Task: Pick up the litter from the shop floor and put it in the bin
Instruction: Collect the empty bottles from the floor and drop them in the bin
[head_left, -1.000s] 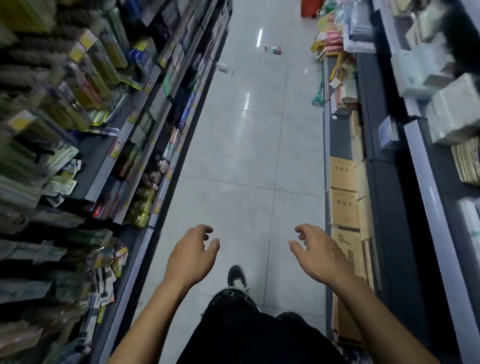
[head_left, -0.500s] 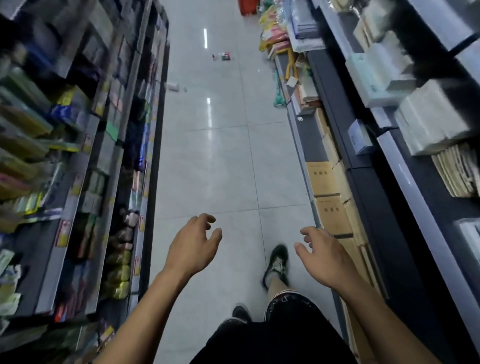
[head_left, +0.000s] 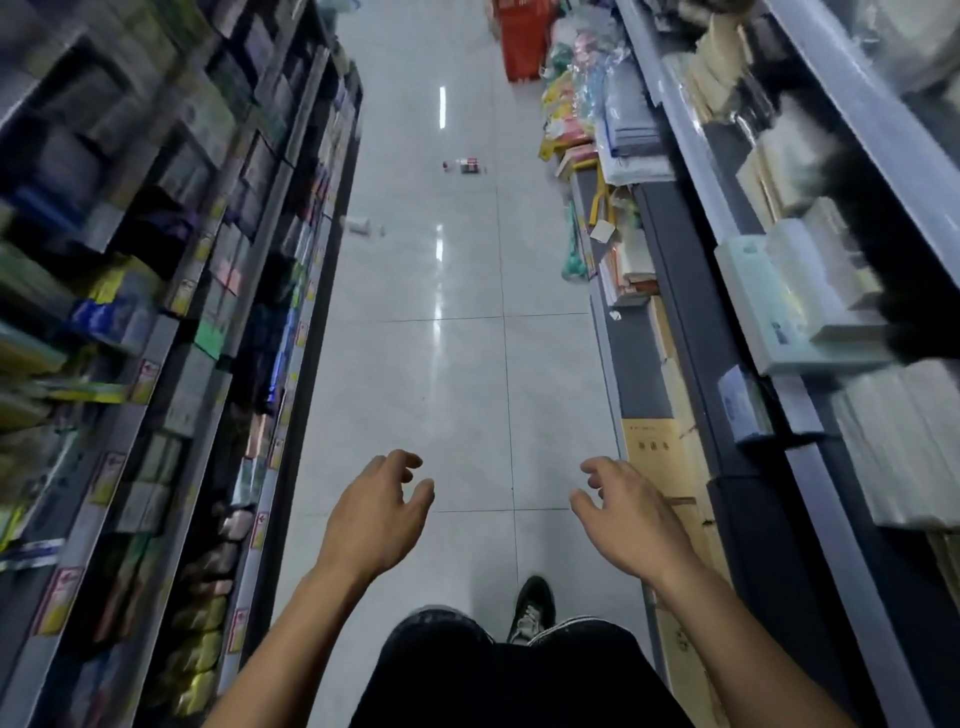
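You won't find much here that can be read. The brown cardboard boxes (head_left: 655, 447) low on the right-hand shelving carry a short line of dark printed characters, but you can't make them out at this sharpness. The price tags (head_left: 258, 530) along the left shelf edges show red and yellow print, all too small and blurred for you to read any number. The packaging on both sides is smeared by motion, and the small litter (head_left: 469, 166) far down the aisle shows no legible label.
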